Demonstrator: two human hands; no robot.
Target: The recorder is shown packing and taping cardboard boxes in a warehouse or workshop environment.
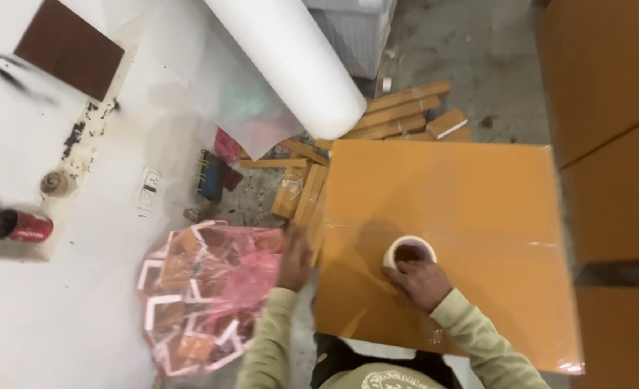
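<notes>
Right hand (422,282) fingers grasp tape roll (409,251) on orange box (471,216); left hand (294,258) grips its edge above concrete floor (478,50)

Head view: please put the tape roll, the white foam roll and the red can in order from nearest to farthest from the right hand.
1. Tape roll: on the orange box, touching the right hand at its fingertips.
2. White foam roll: above and to the left, past the box's far edge.
3. Red can: far left, lying on the white surface.
</notes>
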